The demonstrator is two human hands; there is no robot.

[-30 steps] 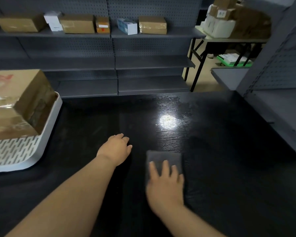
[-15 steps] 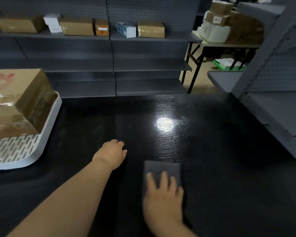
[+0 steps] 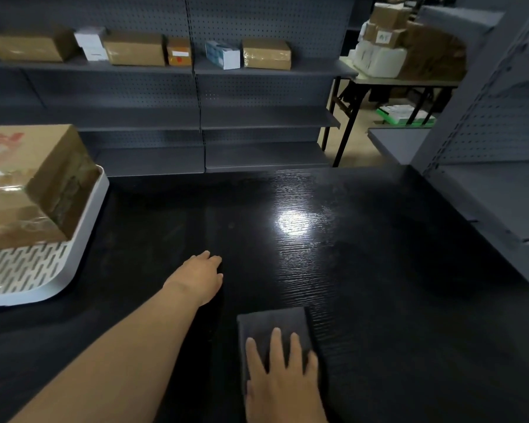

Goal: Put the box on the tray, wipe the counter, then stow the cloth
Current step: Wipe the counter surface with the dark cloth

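box (image 3: pixel 28 184): left part cut off by the edge | tray (image 3: pixel 83 239): left part cut off too, floor mostly hidden under the box | cloth (image 3: pixel 272 319): near half hidden under right hand (image 3: pixel 283 380) | shelf boxes (image 3: pixel 135 48): labels too small to read

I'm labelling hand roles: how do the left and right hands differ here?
The right hand lies flat on the grey cloth, fingers spread; the left hand rests on the bare black counter, no cloth under it. The left hand reaches farther forward, nearer the white tray; the right hand is close in. Both are open, gripping nothing.
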